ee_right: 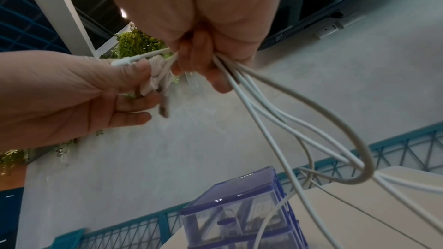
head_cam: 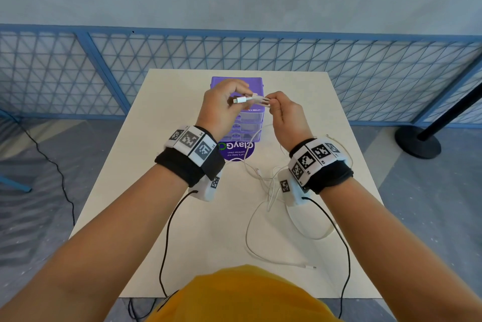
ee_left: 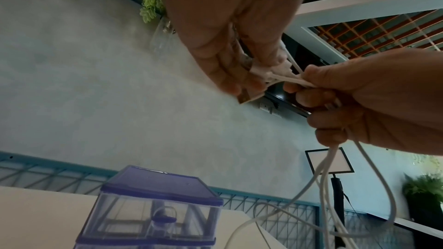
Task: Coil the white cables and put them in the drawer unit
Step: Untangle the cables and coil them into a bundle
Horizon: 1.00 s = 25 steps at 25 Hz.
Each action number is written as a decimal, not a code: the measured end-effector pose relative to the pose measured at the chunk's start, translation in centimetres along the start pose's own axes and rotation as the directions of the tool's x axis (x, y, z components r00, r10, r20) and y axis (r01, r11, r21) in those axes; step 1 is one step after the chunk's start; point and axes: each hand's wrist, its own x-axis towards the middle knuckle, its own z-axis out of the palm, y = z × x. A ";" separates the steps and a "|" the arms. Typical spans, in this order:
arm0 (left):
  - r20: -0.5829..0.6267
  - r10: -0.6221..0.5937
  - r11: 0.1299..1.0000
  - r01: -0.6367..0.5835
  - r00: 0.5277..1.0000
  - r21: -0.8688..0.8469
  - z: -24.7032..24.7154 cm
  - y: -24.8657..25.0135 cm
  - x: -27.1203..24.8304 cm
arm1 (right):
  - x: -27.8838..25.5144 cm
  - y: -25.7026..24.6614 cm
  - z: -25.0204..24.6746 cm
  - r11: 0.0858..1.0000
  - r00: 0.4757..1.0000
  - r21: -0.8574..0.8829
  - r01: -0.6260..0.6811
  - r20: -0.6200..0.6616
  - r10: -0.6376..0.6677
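I hold a folded bundle of white cable (head_cam: 257,99) in the air over the purple drawer unit (head_cam: 249,126). My left hand (head_cam: 243,98) pinches a pale strap (ee_left: 275,72) wrapped round the bundle's end, and a white plug (head_cam: 240,100) sticks out to the left. My right hand (head_cam: 271,104) grips the bundled strands right beside it. From the right hand (ee_right: 199,71) long cable loops (ee_right: 275,113) hang down toward the table. The drawer unit (ee_left: 153,205) stands below, its clear drawers closed.
More loose white cable (head_cam: 270,191) lies tangled on the cream table (head_cam: 208,230) in front of the unit, with one big loop (head_cam: 249,238) reaching near the front edge. A purple round sticker (head_cam: 238,153) is on the table. A blue mesh fence (head_cam: 78,74) runs behind.
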 end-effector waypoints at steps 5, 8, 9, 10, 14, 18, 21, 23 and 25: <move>0.025 -0.111 0.992 0.109 0.994 0.070 0.2 -0.1 0.2 | 0.1 0.1 -0.2 0.999 1.000 0.035 -0.007 -0.010 0.008; -0.070 -0.169 0.986 0.169 0.983 -0.018 -0.5 0.1 0.4 | 0.2 0.4 -0.7 0.997 0.998 0.055 -0.054 -0.007 0.055; -0.065 -0.180 0.983 0.177 0.981 -0.053 -0.9 0.2 0.6 | 0.2 0.5 -0.9 0.995 0.997 0.063 -0.071 -0.004 0.071; -0.032 -0.192 0.979 0.189 0.981 -0.081 -1.1 0.3 0.7 | 0.1 0.7 -1.0 0.994 0.997 0.071 -0.081 -0.006 0.082; 0.088 -0.266 0.956 0.274 0.960 -0.106 -1.4 0.4 1.1 | 0.2 1.0 -1.0 0.987 0.993 0.120 -0.111 -0.027 0.115; 0.176 -0.238 0.960 0.258 0.955 -0.105 -1.7 0.7 1.6 | 0.4 0.9 -0.9 0.973 0.992 0.192 -0.124 0.015 0.124; 0.366 -0.162 0.985 0.171 0.916 0.008 -1.6 1.7 1.8 | 0.5 0.8 -0.9 0.974 0.992 0.190 -0.121 0.064 0.110; 0.398 -0.175 0.983 0.135 0.901 0.126 -1.3 1.9 1.9 | 0.5 0.8 -0.7 0.978 0.991 0.175 -0.115 0.081 0.103; 0.382 -0.207 0.973 0.150 0.901 0.172 -1.1 1.8 1.9 | 0.4 0.8 -0.5 0.978 0.991 0.178 -0.112 0.093 0.097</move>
